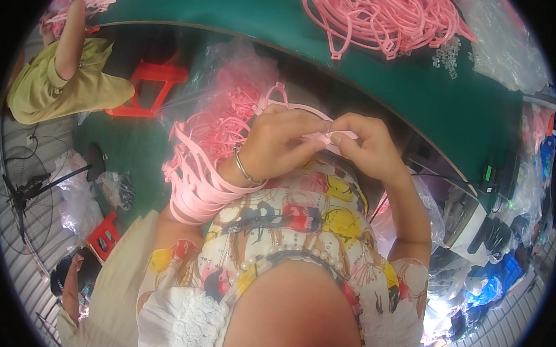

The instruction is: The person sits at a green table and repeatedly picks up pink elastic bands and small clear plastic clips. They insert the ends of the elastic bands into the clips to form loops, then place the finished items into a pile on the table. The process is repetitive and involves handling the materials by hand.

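Note:
My left hand [285,140] and my right hand [368,143] meet in front of my chest, fingertips nearly touching. Both are closed in a pinch on one pink strap [345,135], whose short end pokes out by my right thumb. The rest of it curves behind my left hand and ends in a loop at the top. What the fingertips cover at the join cannot be made out. Several finished-looking pink straps [194,192] hang looped around my left forearm, below a metal bangle [240,166].
A green table [403,86] curves ahead, bearing a heap of pink straps [387,21], small clear pieces [447,56] and clear plastic film [503,40]. A clear bag of pink straps [237,105] lies left. Beyond are a red stool [152,86], a co-worker's sleeve [73,84] and a fan [23,195].

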The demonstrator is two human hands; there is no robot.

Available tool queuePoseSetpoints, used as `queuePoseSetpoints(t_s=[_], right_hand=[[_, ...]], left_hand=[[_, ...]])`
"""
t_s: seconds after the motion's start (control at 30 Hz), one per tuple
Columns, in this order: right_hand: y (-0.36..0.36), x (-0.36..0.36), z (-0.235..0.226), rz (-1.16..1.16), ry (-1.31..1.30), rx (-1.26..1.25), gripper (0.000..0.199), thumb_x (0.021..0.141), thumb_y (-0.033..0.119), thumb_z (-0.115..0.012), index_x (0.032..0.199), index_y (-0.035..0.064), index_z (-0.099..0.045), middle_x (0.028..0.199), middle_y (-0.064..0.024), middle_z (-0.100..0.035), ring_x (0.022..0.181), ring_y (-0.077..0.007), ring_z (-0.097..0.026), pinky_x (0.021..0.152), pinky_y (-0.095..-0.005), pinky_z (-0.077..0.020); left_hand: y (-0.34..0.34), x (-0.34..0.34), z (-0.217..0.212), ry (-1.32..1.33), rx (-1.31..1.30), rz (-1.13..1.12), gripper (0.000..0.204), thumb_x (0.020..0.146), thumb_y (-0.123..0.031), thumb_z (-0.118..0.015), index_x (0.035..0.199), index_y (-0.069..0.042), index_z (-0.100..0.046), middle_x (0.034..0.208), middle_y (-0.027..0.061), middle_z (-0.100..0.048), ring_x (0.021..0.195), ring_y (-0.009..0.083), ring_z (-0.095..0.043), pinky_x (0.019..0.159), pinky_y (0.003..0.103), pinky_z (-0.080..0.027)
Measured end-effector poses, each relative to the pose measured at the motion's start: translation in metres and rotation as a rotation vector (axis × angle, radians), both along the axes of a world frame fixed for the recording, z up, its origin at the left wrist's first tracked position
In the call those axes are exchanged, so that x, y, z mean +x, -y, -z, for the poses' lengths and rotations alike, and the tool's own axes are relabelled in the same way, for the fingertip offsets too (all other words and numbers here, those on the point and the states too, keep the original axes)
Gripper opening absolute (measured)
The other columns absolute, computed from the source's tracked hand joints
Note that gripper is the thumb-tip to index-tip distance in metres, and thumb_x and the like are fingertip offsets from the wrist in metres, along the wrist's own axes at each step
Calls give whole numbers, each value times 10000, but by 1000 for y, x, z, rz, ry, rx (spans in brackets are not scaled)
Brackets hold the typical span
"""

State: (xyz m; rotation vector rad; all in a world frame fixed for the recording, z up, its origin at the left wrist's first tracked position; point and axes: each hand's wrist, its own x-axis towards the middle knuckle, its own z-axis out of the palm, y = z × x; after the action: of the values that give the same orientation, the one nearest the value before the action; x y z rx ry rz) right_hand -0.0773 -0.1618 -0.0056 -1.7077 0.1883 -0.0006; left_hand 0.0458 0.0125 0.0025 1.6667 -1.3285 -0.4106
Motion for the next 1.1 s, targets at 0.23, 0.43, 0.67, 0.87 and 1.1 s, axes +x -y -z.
queuePoseSetpoints(t_s=[0.23, 0.43, 0.67, 0.87, 1.1], right_hand=[[-11, 8, 15, 201, 332, -377, 73, 813, 40, -623, 871, -2, -615, 771, -138, -625, 643, -236, -609, 549, -323, -468], [-15, 9, 20, 266, 291, -344, 74, 798, 38, -632, 860, 1, -615, 770, -143, -627, 652, -270, -613, 546, -341, -470], [-15, 6, 8, 120, 436, -447, 97, 746, 20, -647, 837, 12, -613, 742, -137, -605, 658, -315, -587, 610, -383, -465], [-13, 1, 0, 68, 489, -552, 116, 728, 24, -668, 820, 21, -598, 730, -131, -591, 673, -315, -584, 607, -386, -444], [-15, 1, -5, 84, 325, -337, 90, 806, 84, -626, 854, 9, -621, 750, -137, -607, 662, -306, -588, 608, -354, -449]], left_hand=[[3, -11, 14, -657, 84, -201, 198, 836, -91, -666, 1008, 2, -696, 897, 106, -686, 779, 142, -630, 698, 267, -493], [9, -12, 17, -964, 67, -267, 198, 859, -107, -656, 1002, 29, -678, 874, 71, -670, 793, 100, -601, 687, 238, -491], [0, -4, -3, -292, 271, -146, 232, 799, -264, -712, 876, -48, -682, 731, 55, -657, 688, 138, -602, 762, 302, -424], [-4, -4, -12, 39, 182, -31, 142, 811, -144, -664, 915, -48, -669, 763, 89, -639, 673, 217, -558, 723, 325, -368], [-5, -11, -4, 192, 36, -138, 154, 778, -87, -672, 916, -36, -626, 827, 113, -595, 737, 279, -561, 692, 360, -409]])
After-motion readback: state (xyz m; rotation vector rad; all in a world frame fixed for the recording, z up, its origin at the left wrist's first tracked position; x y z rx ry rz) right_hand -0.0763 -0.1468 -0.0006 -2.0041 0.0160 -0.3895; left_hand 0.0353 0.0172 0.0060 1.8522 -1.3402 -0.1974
